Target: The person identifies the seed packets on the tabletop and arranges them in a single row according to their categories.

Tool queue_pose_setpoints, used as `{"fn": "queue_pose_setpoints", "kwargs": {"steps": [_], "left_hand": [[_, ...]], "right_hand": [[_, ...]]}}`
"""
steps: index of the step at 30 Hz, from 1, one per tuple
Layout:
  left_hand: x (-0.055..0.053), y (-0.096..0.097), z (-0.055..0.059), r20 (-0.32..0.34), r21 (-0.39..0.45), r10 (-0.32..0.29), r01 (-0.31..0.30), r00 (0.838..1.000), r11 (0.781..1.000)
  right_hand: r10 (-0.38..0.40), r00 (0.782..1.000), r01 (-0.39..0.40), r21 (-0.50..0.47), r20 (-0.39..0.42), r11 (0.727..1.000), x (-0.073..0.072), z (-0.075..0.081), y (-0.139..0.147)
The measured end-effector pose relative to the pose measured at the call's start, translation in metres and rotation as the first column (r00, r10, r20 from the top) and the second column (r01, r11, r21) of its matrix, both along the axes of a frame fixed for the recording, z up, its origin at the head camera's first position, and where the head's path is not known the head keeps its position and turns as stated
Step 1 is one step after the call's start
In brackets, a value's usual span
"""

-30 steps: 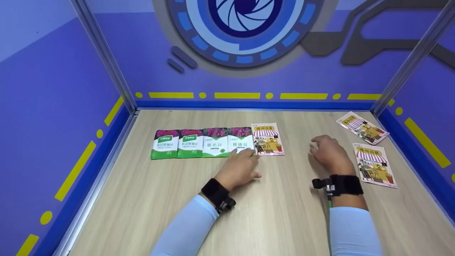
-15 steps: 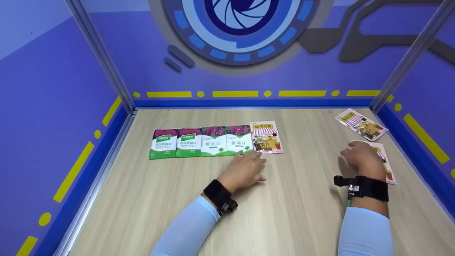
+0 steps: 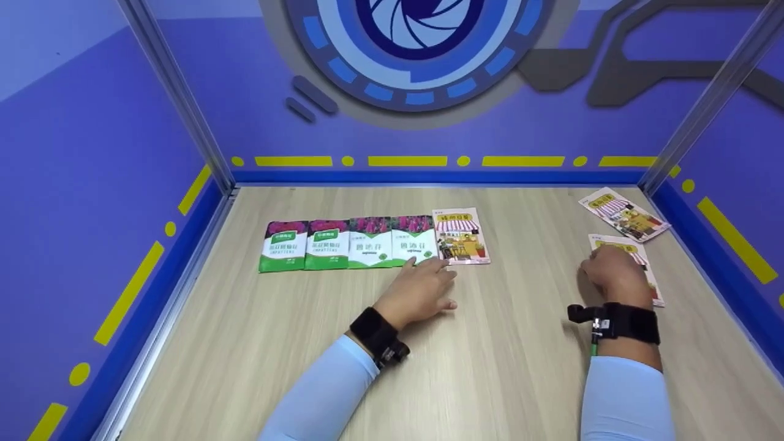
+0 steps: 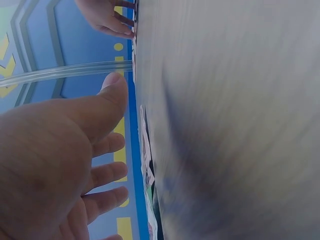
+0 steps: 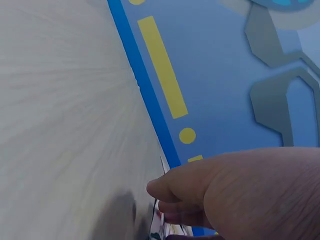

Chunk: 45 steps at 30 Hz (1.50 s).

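Two green-and-red seed packets (image 3: pixel 285 246) and two green-and-white seed packets (image 3: pixel 370 243) form a row, with a pink shop-picture packet (image 3: pixel 460 236) at its right end. My left hand (image 3: pixel 416 291) lies at the lower edge of the row, fingers spread, fingertips at the white and pink packets. In the left wrist view, the thumb and fingers of the left hand (image 4: pixel 75 135) are extended with nothing between them. At the right, my right hand (image 3: pixel 617 269) grips a second pink packet (image 3: pixel 650 288), covering much of its left side; its fingertips are mostly hidden.
A third pink packet (image 3: pixel 625 214) lies slanted in the back right corner of the wooden table (image 3: pixel 502 355), just behind the right hand. Blue panels (image 3: pixel 392 141) with yellow marks enclose the back and both sides.
My right hand has moved right from the table onto the near pink packet, then slightly left, and that packet has shifted left with it. The left hand has barely moved.
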<state>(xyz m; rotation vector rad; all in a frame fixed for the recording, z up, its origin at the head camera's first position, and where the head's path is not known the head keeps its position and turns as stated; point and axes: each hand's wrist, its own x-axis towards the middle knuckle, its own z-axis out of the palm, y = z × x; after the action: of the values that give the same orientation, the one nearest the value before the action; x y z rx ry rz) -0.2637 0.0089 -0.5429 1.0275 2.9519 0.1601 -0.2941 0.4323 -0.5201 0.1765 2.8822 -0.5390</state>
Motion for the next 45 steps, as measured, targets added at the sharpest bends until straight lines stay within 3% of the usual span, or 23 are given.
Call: {"fn": "queue_pose_setpoints", "kwargs": {"steps": [8,15,19,25,29,33,36,45], "left_hand": [[-0.001,0.001,0.0,0.001,0.005,-0.003,0.003,1.0,1.0],[-0.002,0.001,0.0,-0.005,0.008,-0.002,0.002,1.0,1.0],[-0.001,0.001,0.0,0.001,0.005,0.005,-0.005,1.0,1.0],[-0.002,0.0,0.0,0.002,-0.004,0.025,-0.025,1.0,1.0],[-0.003,-0.001,-0.001,0.002,0.01,0.039,-0.039,0.999,0.999],[-0.004,-0.001,-0.002,0.01,0.02,0.058,-0.058,0.998,0.998],[-0.003,-0.001,-0.002,0.027,0.027,0.065,-0.066,0.998,0.997],[-0.002,-0.002,-0.004,0.022,0.016,0.059,-0.059,0.998,0.998]], "right_hand": [[0.105,0.989,-0.105,0.004,-0.103,0.994,-0.013,-0.011,-0.025],[0.152,0.987,-0.154,-0.051,-0.052,0.987,-0.021,-0.015,-0.055],[0.171,0.983,-0.177,-0.096,-0.069,0.98,-0.024,-0.018,-0.074],[0.217,0.956,-0.237,-0.084,-0.198,0.968,-0.031,-0.025,-0.087],[0.165,0.949,-0.177,-0.021,-0.269,0.984,-0.031,-0.025,-0.081],[0.123,0.965,-0.118,0.034,-0.233,0.992,-0.027,-0.025,-0.075],[0.138,0.971,-0.13,0.056,-0.195,0.99,-0.028,-0.027,-0.076],[0.208,0.957,-0.199,0.065,-0.201,0.978,-0.033,-0.034,-0.095]]}}
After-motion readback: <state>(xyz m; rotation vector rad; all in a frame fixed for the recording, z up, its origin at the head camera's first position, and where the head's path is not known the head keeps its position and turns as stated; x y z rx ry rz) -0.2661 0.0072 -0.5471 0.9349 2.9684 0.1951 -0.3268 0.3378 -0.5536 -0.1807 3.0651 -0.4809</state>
